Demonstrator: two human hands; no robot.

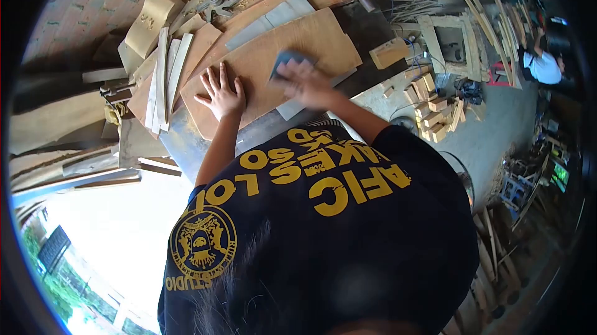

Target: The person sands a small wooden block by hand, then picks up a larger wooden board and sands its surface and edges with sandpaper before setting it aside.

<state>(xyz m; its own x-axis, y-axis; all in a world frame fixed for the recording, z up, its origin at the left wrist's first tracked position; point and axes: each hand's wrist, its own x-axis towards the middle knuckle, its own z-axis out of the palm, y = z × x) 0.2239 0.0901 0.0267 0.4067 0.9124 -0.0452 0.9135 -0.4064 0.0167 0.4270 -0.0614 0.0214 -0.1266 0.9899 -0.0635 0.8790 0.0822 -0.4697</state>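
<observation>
A broad, flat wooden board [264,64] lies in front of me on the bench. My left hand [222,93] rests flat on its left part with the fingers spread. Slightly smeared by motion, my right hand [306,86] presses a dark blue-grey piece of sandpaper [287,57] against the board's middle. The fingers cover part of that sheet. A pale grey panel [273,21] sticks out from beyond the board's far edge.
Thin wood strips [163,80] and a curved wooden piece [153,19] lie to the left. A wood block [389,54] sits right of the board. Cut blocks [435,111] are heaped on the floor at right. Another person [542,66] is at the far right.
</observation>
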